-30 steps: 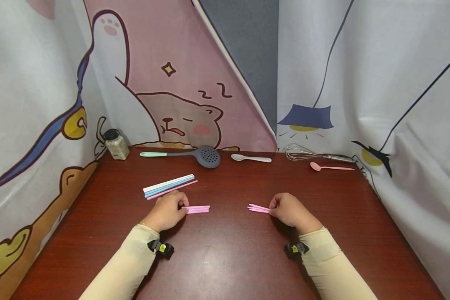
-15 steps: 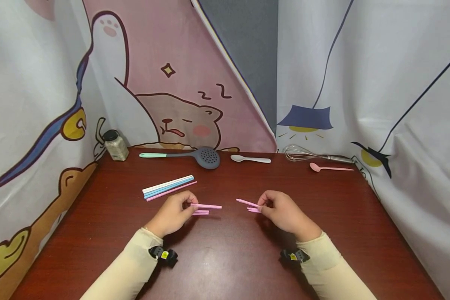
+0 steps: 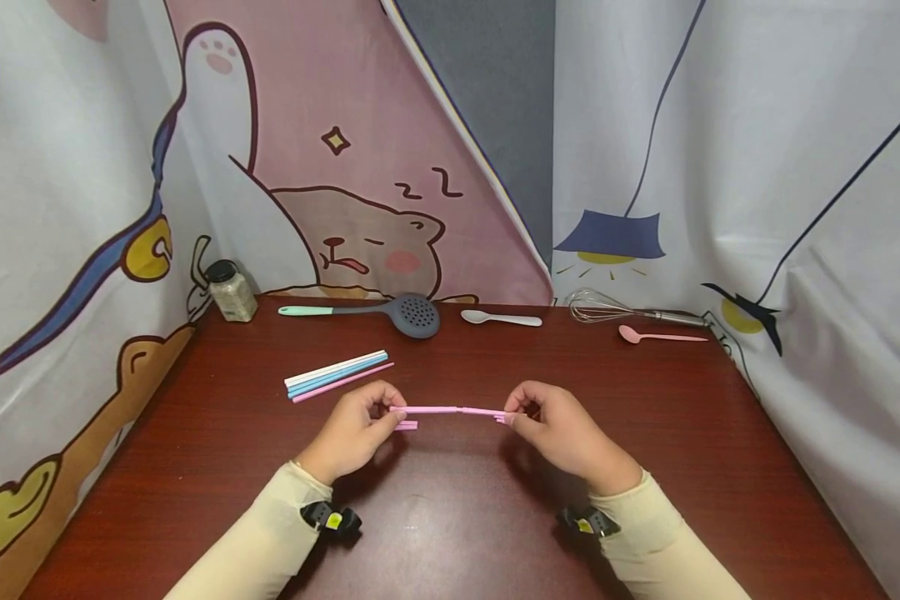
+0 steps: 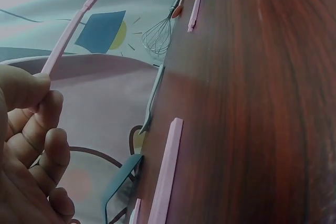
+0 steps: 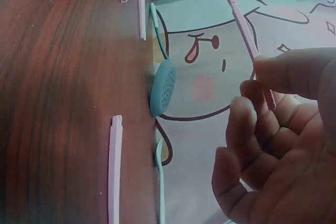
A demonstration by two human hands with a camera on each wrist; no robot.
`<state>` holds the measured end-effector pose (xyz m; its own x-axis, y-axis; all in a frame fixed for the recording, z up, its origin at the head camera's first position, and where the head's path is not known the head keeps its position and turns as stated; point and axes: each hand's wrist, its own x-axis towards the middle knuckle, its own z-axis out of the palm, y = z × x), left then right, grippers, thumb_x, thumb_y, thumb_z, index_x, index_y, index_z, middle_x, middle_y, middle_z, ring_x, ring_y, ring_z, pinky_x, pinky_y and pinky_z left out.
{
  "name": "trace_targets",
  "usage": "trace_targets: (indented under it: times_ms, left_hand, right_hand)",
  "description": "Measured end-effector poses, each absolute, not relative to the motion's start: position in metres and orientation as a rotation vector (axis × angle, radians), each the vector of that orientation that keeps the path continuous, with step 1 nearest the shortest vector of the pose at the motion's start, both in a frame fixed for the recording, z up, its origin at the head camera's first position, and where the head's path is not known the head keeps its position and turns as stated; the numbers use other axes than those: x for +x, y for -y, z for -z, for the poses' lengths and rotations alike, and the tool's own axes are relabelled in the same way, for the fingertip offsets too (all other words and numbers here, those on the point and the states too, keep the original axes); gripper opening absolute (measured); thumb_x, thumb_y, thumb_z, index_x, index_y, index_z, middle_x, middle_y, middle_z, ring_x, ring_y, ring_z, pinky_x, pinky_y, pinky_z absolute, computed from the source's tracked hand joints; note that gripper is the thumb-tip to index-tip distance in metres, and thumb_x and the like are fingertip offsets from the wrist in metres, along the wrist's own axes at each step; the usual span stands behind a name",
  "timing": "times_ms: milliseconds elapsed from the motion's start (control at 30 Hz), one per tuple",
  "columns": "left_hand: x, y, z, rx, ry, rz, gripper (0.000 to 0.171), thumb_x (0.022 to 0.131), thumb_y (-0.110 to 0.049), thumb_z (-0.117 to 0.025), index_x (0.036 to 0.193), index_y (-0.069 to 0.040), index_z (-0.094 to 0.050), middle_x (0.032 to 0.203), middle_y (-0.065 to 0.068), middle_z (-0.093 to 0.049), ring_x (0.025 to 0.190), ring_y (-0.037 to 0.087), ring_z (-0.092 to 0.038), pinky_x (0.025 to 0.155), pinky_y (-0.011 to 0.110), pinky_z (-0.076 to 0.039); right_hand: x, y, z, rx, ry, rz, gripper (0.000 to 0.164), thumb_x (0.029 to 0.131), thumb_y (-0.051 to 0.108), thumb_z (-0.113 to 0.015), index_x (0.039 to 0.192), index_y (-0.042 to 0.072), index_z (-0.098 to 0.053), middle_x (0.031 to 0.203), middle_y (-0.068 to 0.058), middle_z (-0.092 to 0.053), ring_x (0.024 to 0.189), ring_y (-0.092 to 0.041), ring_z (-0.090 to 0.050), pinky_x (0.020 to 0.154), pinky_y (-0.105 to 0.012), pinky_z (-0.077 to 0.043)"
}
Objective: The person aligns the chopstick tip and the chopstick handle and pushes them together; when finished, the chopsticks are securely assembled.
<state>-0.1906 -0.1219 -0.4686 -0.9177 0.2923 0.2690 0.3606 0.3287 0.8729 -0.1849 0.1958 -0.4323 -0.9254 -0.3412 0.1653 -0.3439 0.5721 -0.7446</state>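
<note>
My left hand (image 3: 356, 432) pinches a slim pink stick (image 3: 431, 409) between thumb and forefinger, raised above the table. My right hand (image 3: 566, 429) pinches a second pink stick (image 3: 482, 411) in the same way. Their inner ends meet end to end between the hands, forming nearly one line with a narrow step at the joint, which shows in the left wrist view. Below the left hand, more pink sticks (image 4: 168, 169) lie on the table, partly hidden by it in the head view. Others (image 5: 115, 166) lie beneath the right hand.
A row of longer white, blue (image 3: 339, 375) and pink (image 3: 345, 382) sticks lies behind the left hand. Along the back edge are a jar (image 3: 232, 292), a slotted skimmer (image 3: 416, 316), a white spoon (image 3: 501, 317), a whisk (image 3: 637, 311) and a pink spoon (image 3: 660, 337).
Both hands have lifted one pink stick each from the small groups on the table and moved inward, bringing the two ends together. The other sticks stay where they were.
</note>
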Motion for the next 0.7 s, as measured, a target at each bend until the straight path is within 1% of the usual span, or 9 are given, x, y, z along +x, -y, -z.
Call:
trace_targets:
  times_ms: [100, 233, 300, 433, 567, 700]
  left_hand:
    - [-0.1907, 0.1205, 0.4695, -0.612, 2.509, 1.681, 0.010, 0.097, -0.002, -0.072, 0.093, -0.009, -0.068, 0.083, 0.002, -0.066, 0.065, 0.008, -0.056, 0.059, 0.024, -0.049]
    - [-0.1900, 0.1191, 0.4695, -0.609, 2.498, 1.693, 0.010, 0.097, -0.001, -0.071, 0.092, -0.009, -0.068, 0.084, 0.005, -0.068, 0.069, 0.008, -0.058, 0.063, 0.023, -0.050]
    - [-0.1889, 0.1189, 0.4685, -0.603, 2.484, 1.704, 0.009, 0.097, -0.002, -0.072, 0.093, -0.009, -0.069, 0.084, 0.006, -0.069, 0.071, 0.009, -0.058, 0.064, 0.023, -0.049]
    - [-0.1876, 0.1194, 0.4669, -0.588, 2.456, 1.729, 0.009, 0.096, -0.001, -0.073, 0.093, -0.009, -0.069, 0.082, 0.004, -0.067, 0.069, 0.009, -0.055, 0.061, 0.023, -0.046]
    - [-0.1875, 0.1195, 0.4667, -0.583, 2.434, 1.727, 0.009, 0.096, -0.002, -0.074, 0.093, -0.009, -0.070, 0.081, 0.002, -0.066, 0.069, 0.010, -0.054, 0.059, 0.023, -0.045]
    - [-0.1865, 0.1191, 0.4652, -0.596, 2.409, 1.741, 0.008, 0.096, -0.002, -0.075, 0.093, -0.008, -0.070, 0.082, 0.004, -0.068, 0.069, 0.010, -0.054, 0.060, 0.023, -0.045]
  right_hand:
    - [-0.1834, -0.1951, 0.4312, 0.609, 2.765, -1.320, 0.015, 0.093, 0.005, -0.077, 0.088, 0.017, -0.069, 0.078, 0.008, -0.062, 0.072, -0.009, -0.055, 0.064, -0.025, -0.047]
    - [-0.1837, -0.1942, 0.4308, 0.604, 2.740, -1.362, 0.015, 0.093, 0.004, -0.078, 0.087, 0.017, -0.070, 0.078, 0.007, -0.061, 0.073, -0.010, -0.054, 0.065, -0.025, -0.046]
    - [-0.1847, -0.1939, 0.4310, 0.584, 2.724, -1.407, 0.015, 0.092, 0.003, -0.078, 0.088, 0.015, -0.070, 0.077, 0.005, -0.061, 0.071, -0.010, -0.054, 0.064, -0.025, -0.045]
    - [-0.1861, -0.1942, 0.4309, 0.559, 2.705, -1.478, 0.009, 0.091, 0.001, -0.078, 0.093, 0.008, -0.072, 0.077, 0.003, -0.060, 0.069, -0.010, -0.053, 0.060, -0.023, -0.044]
    - [-0.1860, -0.1945, 0.4302, 0.563, 2.700, -1.477, 0.008, 0.091, 0.000, -0.078, 0.097, 0.004, -0.074, 0.079, 0.003, -0.065, 0.070, -0.010, -0.055, 0.061, -0.024, -0.046]
    - [-0.1848, -0.1937, 0.4299, 0.563, 2.677, -1.441, 0.007, 0.091, 0.001, -0.078, 0.094, 0.006, -0.075, 0.080, 0.004, -0.065, 0.072, -0.010, -0.056, 0.064, -0.025, -0.046]
